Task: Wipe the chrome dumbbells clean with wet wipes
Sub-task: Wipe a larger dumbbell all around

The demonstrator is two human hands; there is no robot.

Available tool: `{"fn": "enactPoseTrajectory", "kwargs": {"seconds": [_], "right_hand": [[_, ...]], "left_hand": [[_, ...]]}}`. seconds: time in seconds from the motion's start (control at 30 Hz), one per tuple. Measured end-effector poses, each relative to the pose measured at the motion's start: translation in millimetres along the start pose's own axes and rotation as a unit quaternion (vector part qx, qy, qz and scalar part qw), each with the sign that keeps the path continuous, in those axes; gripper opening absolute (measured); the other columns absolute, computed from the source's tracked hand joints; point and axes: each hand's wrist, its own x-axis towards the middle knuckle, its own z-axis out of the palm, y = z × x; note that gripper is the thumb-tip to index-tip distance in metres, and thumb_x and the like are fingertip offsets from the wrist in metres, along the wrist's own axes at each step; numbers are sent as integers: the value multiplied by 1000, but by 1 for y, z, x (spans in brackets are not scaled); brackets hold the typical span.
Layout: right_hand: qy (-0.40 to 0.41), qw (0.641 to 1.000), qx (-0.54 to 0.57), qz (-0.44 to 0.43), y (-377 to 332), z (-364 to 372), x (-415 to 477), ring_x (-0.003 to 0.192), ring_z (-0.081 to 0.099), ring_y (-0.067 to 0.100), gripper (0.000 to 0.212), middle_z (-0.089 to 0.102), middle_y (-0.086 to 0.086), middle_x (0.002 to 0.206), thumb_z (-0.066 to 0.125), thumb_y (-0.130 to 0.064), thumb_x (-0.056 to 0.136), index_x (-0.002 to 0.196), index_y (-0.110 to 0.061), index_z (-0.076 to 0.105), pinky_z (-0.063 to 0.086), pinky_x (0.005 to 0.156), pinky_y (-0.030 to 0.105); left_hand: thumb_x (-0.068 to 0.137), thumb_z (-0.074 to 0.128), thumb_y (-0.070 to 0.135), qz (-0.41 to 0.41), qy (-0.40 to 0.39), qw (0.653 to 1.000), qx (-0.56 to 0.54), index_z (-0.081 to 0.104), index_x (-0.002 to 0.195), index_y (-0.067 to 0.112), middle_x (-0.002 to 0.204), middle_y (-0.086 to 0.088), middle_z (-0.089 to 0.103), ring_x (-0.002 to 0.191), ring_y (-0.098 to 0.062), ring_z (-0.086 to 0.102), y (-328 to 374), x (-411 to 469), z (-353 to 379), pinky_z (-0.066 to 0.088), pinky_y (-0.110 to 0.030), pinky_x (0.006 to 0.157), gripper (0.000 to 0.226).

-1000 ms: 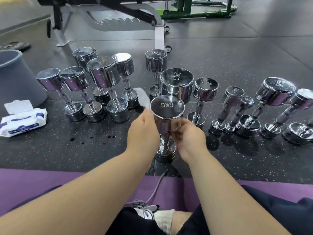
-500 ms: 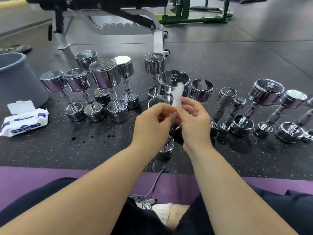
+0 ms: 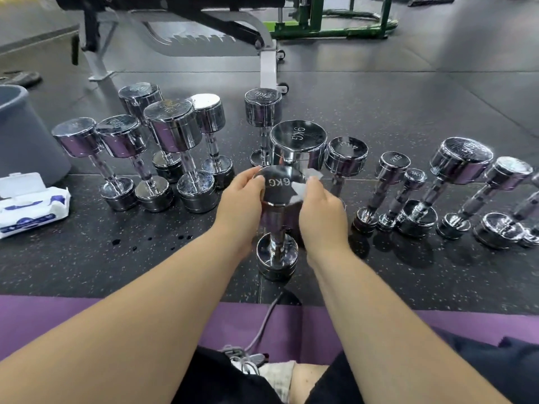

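Observation:
A chrome dumbbell marked 6KG (image 3: 277, 186) stands upright on the black floor straight in front of me. My left hand (image 3: 240, 207) grips the left side of its top head. My right hand (image 3: 319, 208) holds a small white wet wipe (image 3: 303, 186) pressed on the right part of the flat top face. The lower head (image 3: 277, 259) rests on the floor between my wrists. Behind it stand a 9KG dumbbell (image 3: 299, 144) and several other chrome dumbbells in a row.
A group of upright dumbbells (image 3: 172, 132) stands at the left, more dumbbells (image 3: 460, 161) lean at the right. A wet wipe pack (image 3: 29, 211) with its lid up lies at the far left beside a grey bin (image 3: 26, 138). A bench frame (image 3: 268, 65) stands behind. A purple mat (image 3: 87, 313) lies under me.
Both hands came down from holding the wipe up in front of me. The wipe passed from my left hand to my right, which now presses it on the 6KG top; my left grips the head.

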Motion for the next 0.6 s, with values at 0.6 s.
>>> {"fn": "enactPoseTrajectory", "kwargs": {"seconds": [0.6], "right_hand": [[-152, 962, 170, 150, 9, -16, -12, 97, 71, 22, 42, 74, 7, 108, 35, -44, 105, 116, -17, 66, 58, 84, 37]], "left_hand": [[95, 51, 49, -75, -50, 995, 42, 63, 103, 23, 91, -8, 68, 65, -23, 65, 2, -11, -7, 58, -37, 61, 30]]}}
